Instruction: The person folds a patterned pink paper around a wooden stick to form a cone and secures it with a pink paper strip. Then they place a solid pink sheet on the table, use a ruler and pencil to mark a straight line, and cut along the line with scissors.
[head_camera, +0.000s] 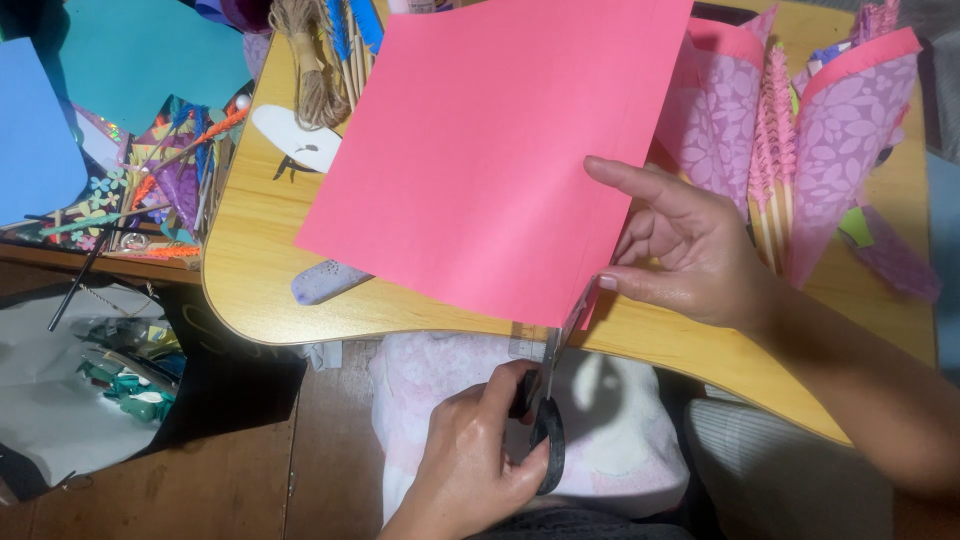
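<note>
From the head view, your left hand (480, 460) has its fingers closed through the black scissors (553, 395), blades at the lower edge of the pink paper sheet (490, 150). Your right hand (685, 250) pinches that edge, held above the counter (260, 290). The cut could wander if the sheet sags; your thumb sits near the blades. Purple patterned paper cones (845, 130) stand at right.

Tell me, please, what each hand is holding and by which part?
Left hand grips the scissors by their black handles; right hand pinches the pink paper at its right edge.
</note>
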